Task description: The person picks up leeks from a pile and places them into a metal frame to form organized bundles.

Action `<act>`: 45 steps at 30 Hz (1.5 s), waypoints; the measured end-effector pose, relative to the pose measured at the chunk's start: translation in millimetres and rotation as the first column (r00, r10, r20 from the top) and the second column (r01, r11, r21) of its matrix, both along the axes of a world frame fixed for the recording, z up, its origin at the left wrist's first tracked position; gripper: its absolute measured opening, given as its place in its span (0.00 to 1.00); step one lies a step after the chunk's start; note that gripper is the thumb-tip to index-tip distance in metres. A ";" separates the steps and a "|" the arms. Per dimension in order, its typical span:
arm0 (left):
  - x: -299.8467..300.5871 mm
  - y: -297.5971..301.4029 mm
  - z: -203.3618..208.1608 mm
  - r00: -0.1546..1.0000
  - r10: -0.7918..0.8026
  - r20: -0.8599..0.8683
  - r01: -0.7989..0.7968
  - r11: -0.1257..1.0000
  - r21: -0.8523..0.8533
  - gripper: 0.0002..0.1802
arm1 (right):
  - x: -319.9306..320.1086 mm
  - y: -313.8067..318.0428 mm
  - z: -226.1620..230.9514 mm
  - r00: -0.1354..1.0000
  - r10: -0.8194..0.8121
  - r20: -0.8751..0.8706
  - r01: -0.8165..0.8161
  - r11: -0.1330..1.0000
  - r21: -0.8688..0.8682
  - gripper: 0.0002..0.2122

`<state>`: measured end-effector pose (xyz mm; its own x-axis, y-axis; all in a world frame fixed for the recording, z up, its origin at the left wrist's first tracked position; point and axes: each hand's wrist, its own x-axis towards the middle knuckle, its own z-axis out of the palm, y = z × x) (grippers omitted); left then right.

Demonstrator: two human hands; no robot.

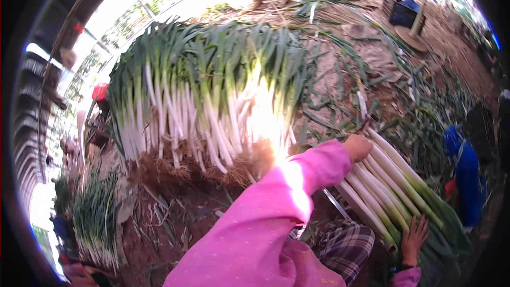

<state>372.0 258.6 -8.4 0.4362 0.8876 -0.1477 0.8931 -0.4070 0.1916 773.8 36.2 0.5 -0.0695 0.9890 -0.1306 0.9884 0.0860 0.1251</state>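
Observation:
Several leeks (390, 180) lie side by side at the lower right, white ends up and away from me, green leaves toward the lower right corner. My left hand (358, 148), at the end of a pink sleeve, is closed in a fist beside their white root ends. A small dark thing (366, 123) shows just beyond it; what the fingers hold is hidden. Resting over the green part of the leeks, my right hand (413, 240) has its fingers spread. A metal strip (337, 203) shows under the left forearm, next to the white stalks.
A wide heap of leeks (212, 95) with brown roots lies at the upper left, another bundle (95, 218) at the far left. Leaf scraps (430, 122) litter the ground. A blue cloth-like thing (467, 175) sits at right; a black crate (399, 11) stands farther back.

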 end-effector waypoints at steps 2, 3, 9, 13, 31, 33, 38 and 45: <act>9.5 -21.1 72.4 0.939 0.026 0.344 -0.041 0.998 0.038 0.16 | 32.7 -25.4 24.0 0.989 -0.116 0.090 0.118 0.993 -0.014 0.31; -36.5 -34.5 70.7 0.836 0.075 0.544 -0.249 0.935 0.254 0.17 | 24.3 -23.2 27.9 0.981 -0.155 0.113 0.161 0.986 -0.044 0.31; -328.7 -175.5 27.0 0.110 0.955 0.277 -0.987 0.071 0.146 0.54 | -16.0 1.0 34.6 0.977 -0.146 0.158 0.165 0.980 -0.116 0.32; -342.8 -212.3 -27.0 -0.080 0.972 0.223 -0.987 -0.047 -0.150 0.57 | -15.1 -3.1 37.0 0.957 -0.182 0.228 0.212 0.970 -0.116 0.31; -359.3 -187.6 -21.0 0.127 0.968 0.215 -0.973 0.079 0.216 0.37 | -13.7 -5.4 5.6 0.909 -0.273 0.316 0.299 0.953 -0.036 0.30; -355.6 -180.2 -1.5 0.113 0.976 0.188 -0.992 0.100 0.079 0.37 | -1.2 -11.0 2.3 0.903 -0.283 0.323 0.305 0.952 -0.018 0.30; -361.7 -184.0 -12.5 0.091 0.975 0.205 -0.995 0.079 0.063 0.40 | -7.4 -6.5 -2.8 0.924 -0.265 0.276 0.269 0.963 0.024 0.30; -367.4 -184.3 15.6 0.129 0.871 0.474 -0.964 0.223 -0.148 0.36 | -6.5 -11.3 -1.0 0.939 -0.308 0.155 0.310 0.951 0.010 0.31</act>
<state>4.5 74.3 7.1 -0.7646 0.6424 -0.0527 0.4625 0.6037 0.6494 767.3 24.9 -0.6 0.2610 0.9566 -0.1299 0.9358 -0.2177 0.2772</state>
